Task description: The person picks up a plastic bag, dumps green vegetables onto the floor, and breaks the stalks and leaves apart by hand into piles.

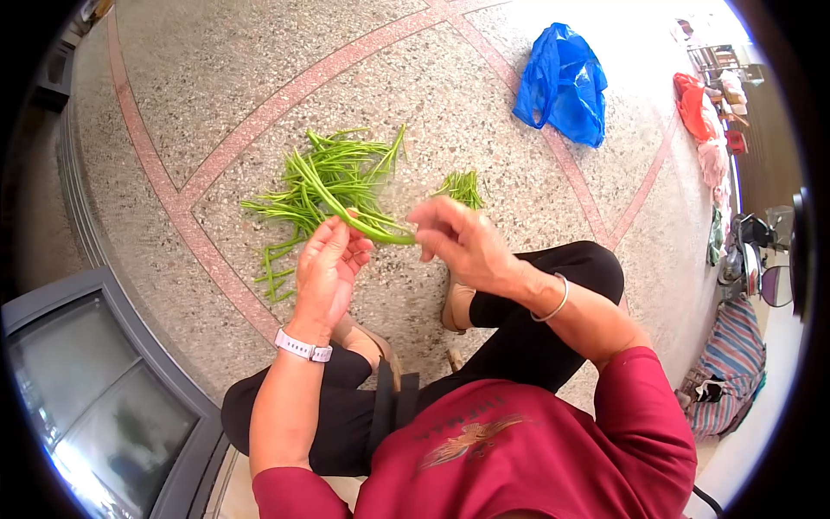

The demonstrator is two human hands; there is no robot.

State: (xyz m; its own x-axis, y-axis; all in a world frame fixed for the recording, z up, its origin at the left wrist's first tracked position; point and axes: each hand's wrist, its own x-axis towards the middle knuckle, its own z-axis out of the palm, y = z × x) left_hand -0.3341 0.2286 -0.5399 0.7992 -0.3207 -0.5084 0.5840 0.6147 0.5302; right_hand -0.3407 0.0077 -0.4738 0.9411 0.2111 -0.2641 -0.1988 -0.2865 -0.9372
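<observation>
A long green stalk (367,230) curves between my two hands above the speckled floor. My left hand (331,257) is closed round its middle in a pinch. At the stalk's right end is my right hand (458,238), its fingers bent and pressed together on the tip. Beyond my left hand lies a loose pile of green stalks (333,177), with some short pieces (274,275) at its lower left. A smaller heap of cut green pieces (462,188) lies just beyond my right hand.
A crumpled blue plastic bag (562,85) lies on the floor at the upper right. A grey-framed glass door (104,389) stands at the lower left. Along the right are a red bag (692,105), a striped cloth bundle (726,368) and a parked vehicle with a mirror (776,285).
</observation>
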